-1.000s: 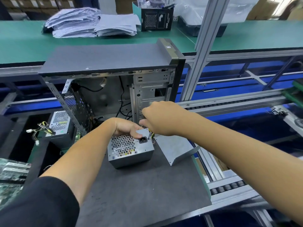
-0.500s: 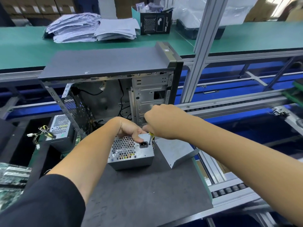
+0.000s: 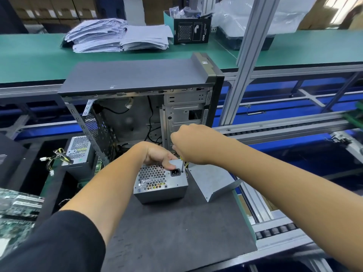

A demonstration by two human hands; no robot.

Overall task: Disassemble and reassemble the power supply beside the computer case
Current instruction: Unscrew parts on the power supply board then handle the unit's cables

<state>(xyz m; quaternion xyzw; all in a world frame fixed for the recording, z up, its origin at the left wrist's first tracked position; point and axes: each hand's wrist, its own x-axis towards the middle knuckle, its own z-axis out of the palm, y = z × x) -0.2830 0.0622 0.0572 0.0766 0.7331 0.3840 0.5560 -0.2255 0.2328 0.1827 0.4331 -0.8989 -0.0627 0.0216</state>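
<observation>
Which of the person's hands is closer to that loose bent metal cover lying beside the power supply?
Right. The right hand hovers just above the metal cover's far edge; the left hand grips the power supply beside it.

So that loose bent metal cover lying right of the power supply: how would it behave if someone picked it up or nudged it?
The metal cover looks like thin folded sheet, so probably light and fairly stiff. It rests tilted on a fold, so a nudge would likely rock or slide it on the dark mat. Its bare edges may be sharp.

Left hand curled palm-down; right hand fisted, both forearms extended.
</observation>
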